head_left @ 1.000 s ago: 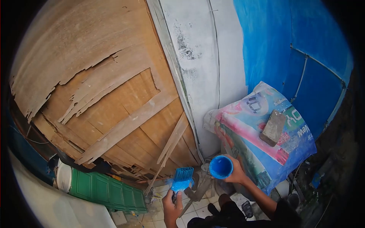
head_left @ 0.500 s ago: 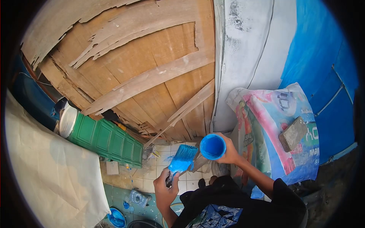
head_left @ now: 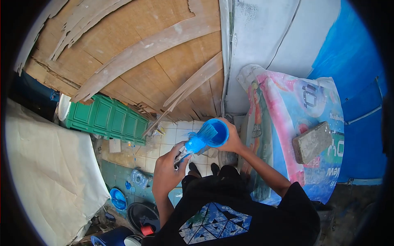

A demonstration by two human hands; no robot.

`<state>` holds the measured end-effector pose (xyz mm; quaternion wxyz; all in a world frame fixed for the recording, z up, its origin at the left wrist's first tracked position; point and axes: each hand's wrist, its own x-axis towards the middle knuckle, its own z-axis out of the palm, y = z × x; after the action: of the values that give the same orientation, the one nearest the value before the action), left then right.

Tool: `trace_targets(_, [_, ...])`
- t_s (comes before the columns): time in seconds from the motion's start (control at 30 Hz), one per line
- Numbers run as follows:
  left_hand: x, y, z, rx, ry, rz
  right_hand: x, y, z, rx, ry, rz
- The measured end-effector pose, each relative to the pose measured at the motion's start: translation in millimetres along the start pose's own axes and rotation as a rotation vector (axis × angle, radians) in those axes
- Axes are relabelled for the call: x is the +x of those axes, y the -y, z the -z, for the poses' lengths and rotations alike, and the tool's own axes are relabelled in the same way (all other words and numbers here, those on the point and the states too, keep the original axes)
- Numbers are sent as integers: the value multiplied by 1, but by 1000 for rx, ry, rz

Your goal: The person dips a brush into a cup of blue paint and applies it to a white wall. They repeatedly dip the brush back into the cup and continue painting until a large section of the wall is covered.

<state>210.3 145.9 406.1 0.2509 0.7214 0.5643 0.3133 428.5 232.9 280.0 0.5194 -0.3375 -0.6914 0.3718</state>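
Observation:
My left hand (head_left: pixel 167 167) is wrapped round the handle of a paintbrush (head_left: pixel 196 143) coated in bright blue paint. Its bristles point up and to the right and overlap the near-left rim of a blue cup (head_left: pixel 222 132). My right hand (head_left: pixel 232 140) grips that cup from its right side, with the mouth facing up toward me. Blue paint colours the cup's inside. Both hands are held out in front of my body, above the tiled floor (head_left: pixel 169 136).
A wooden plank wall (head_left: pixel 135 78) with peeling strips stands ahead. To the right, a printed sheet (head_left: pixel 279 123) covers a bulky pile, with a grey block (head_left: pixel 312 142) on top. At left are a green cabinet (head_left: pixel 108 121), a pale cover (head_left: pixel 49 172) and a blue basin (head_left: pixel 118 199).
The paintbrush has moved from beside the cup to its rim, bristles now tipped toward the mouth. The cup sits further left and higher in view. My view has tilted lower.

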Motion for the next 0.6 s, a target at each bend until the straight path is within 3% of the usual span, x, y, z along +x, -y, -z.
trace_targets(0.17, [2, 0, -14, 115, 77, -45, -8, -4, -6, -1, -11, 2])
trace_targets(0.27, [-9, -12, 8, 255, 130, 45, 1, 19, -13, 8, 11, 4])
trace_targets(0.47, [-28, 48, -24, 183, 65, -70, -9, 1, -26, 173, 78, -28])
trace_targets(0.53, [-30, 37, -19, 163, 131, -1, -19, -1, -19, 138, 103, -47])
trace_targets(0.6, [-27, 92, -65, 245, -254, -382, -14, 4, -25, 165, 85, -31])
